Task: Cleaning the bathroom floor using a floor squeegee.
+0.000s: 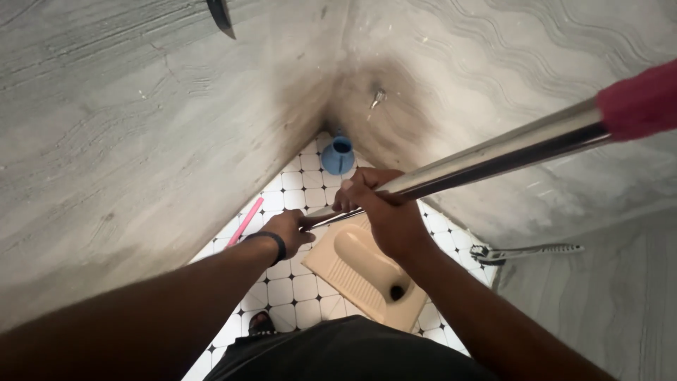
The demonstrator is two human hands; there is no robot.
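Note:
A long shiny metal pole (pixel 493 152) with a pink grip end (pixel 640 102) runs from the upper right down toward the floor. My right hand (pixel 381 204) is closed around the pole near its middle. My left hand (pixel 289 231), with a black wristband, grips the pole's lower part just left of the right hand. Below both hands lies a beige squat toilet pan (pixel 367 271) set in the white tiled floor (pixel 289 289). The pole's lower end is hidden behind my hands.
A blue jug (pixel 338 155) stands in the far corner under a small wall tap (pixel 378 97). A thin pink stick (pixel 245 221) leans by the left grey wall. A metal hose fitting (pixel 525 250) lies on the right ledge. My sandalled foot (pixel 261 323) is on the tiles.

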